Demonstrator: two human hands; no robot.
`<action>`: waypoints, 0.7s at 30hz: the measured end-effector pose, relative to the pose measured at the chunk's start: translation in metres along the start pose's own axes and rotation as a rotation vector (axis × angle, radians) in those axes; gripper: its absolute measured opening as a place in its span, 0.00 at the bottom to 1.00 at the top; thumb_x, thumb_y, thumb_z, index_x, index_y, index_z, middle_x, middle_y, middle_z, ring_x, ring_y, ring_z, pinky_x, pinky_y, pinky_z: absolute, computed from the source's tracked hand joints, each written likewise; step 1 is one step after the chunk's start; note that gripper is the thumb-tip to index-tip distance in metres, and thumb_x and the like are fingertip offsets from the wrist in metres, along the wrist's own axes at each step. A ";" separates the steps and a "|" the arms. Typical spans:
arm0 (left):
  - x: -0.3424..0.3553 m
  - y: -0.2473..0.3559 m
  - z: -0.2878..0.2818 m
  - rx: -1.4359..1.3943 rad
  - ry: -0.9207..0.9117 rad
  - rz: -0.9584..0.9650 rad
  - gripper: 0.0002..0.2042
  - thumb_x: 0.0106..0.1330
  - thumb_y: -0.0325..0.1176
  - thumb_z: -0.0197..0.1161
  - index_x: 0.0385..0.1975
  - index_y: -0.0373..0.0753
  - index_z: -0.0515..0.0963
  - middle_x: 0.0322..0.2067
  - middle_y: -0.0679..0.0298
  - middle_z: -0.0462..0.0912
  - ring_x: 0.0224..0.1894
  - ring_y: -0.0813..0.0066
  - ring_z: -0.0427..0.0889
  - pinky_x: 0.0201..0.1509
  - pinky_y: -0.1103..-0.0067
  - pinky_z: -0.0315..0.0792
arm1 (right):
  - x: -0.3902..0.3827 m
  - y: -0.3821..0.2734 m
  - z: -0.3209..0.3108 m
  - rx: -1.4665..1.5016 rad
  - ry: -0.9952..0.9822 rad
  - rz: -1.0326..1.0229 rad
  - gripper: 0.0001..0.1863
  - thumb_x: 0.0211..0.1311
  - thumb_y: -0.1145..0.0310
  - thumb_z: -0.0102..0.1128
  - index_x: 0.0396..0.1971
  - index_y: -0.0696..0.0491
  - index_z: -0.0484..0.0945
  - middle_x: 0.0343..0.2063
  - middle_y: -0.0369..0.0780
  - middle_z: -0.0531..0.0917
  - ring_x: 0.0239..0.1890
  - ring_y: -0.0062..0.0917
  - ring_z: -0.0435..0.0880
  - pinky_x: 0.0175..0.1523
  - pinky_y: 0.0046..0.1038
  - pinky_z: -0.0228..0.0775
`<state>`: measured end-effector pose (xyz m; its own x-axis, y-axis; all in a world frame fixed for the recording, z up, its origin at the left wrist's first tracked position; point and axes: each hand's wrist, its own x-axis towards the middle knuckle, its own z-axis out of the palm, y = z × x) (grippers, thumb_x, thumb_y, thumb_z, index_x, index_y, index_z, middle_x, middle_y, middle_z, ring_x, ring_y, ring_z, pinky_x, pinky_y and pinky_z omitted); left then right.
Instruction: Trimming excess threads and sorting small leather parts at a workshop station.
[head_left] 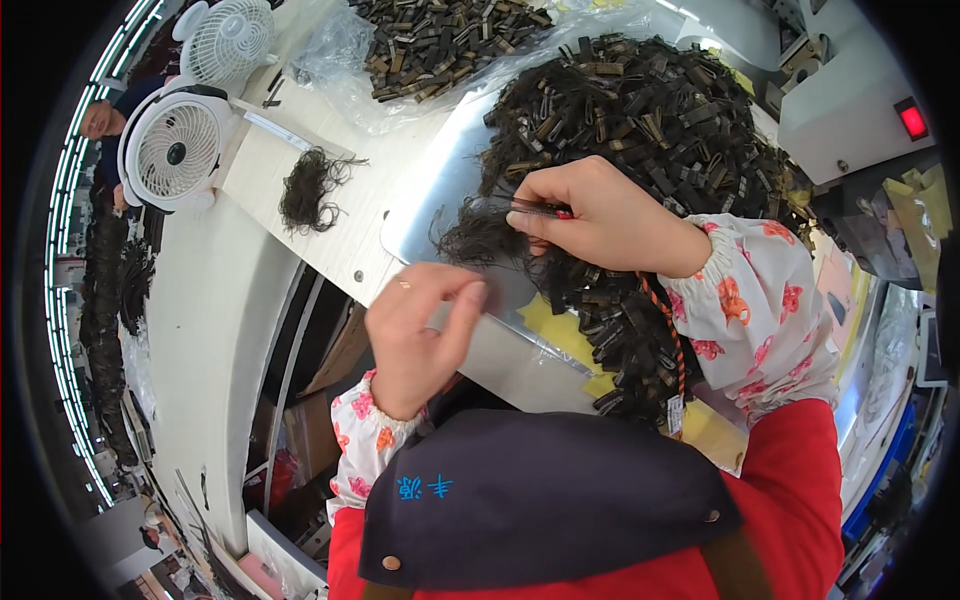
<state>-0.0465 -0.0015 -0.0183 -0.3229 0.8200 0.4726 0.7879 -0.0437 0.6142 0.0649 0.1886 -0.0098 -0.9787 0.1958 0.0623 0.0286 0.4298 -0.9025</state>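
My right hand (pixel 600 215) is closed round a thin dark tool (pixel 540 208) with a red part; its kind is hard to make out. A tuft of loose dark hair (pixel 478 235) spreads out just left of those fingertips, over the metal plate (pixel 425 215). My left hand (pixel 422 325) hovers below the tuft, thumb and forefinger brought together in a pinch. Its fingertips are slightly blurred, and what they hold, if anything, does not show. Beside and beyond my right hand lies a large heap of small dark hair bundles (pixel 640 110), many with flat bands.
More small bundles (pixel 440 45) lie on clear plastic at the back. A loose hair clump (pixel 312 190) rests on the white table at left, near two white fans (pixel 177 152). A grey machine (pixel 850 110) with a red light stands right. Another person (pixel 105 120) is far left.
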 end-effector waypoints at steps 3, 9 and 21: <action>-0.002 0.003 0.020 0.014 -0.066 -0.113 0.09 0.50 0.21 0.63 0.32 0.33 0.74 0.24 0.61 0.75 0.20 0.72 0.73 0.27 0.81 0.69 | 0.000 -0.007 0.002 0.059 -0.021 0.045 0.10 0.61 0.70 0.54 0.27 0.62 0.75 0.17 0.37 0.79 0.21 0.14 0.77 0.28 0.18 0.68; 0.013 -0.006 0.033 -0.136 0.030 -0.244 0.12 0.52 0.22 0.62 0.37 0.32 0.73 0.23 0.65 0.74 0.19 0.80 0.70 0.23 0.84 0.66 | 0.001 -0.008 -0.004 0.084 -0.159 0.025 0.11 0.61 0.68 0.53 0.28 0.62 0.75 0.17 0.36 0.78 0.22 0.13 0.76 0.29 0.18 0.67; 0.005 0.010 0.006 -0.579 -0.285 -0.589 0.12 0.66 0.26 0.51 0.48 0.32 0.65 0.23 0.66 0.78 0.21 0.87 0.71 0.25 0.89 0.66 | -0.004 -0.004 0.022 0.050 0.070 -0.233 0.17 0.52 0.68 0.63 0.41 0.59 0.73 0.31 0.38 0.80 0.33 0.19 0.79 0.35 0.20 0.68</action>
<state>-0.0369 0.0050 -0.0132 -0.3896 0.9085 -0.1512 0.1186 0.2123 0.9700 0.0639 0.1671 -0.0157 -0.9412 0.1575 0.2990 -0.2081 0.4269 -0.8800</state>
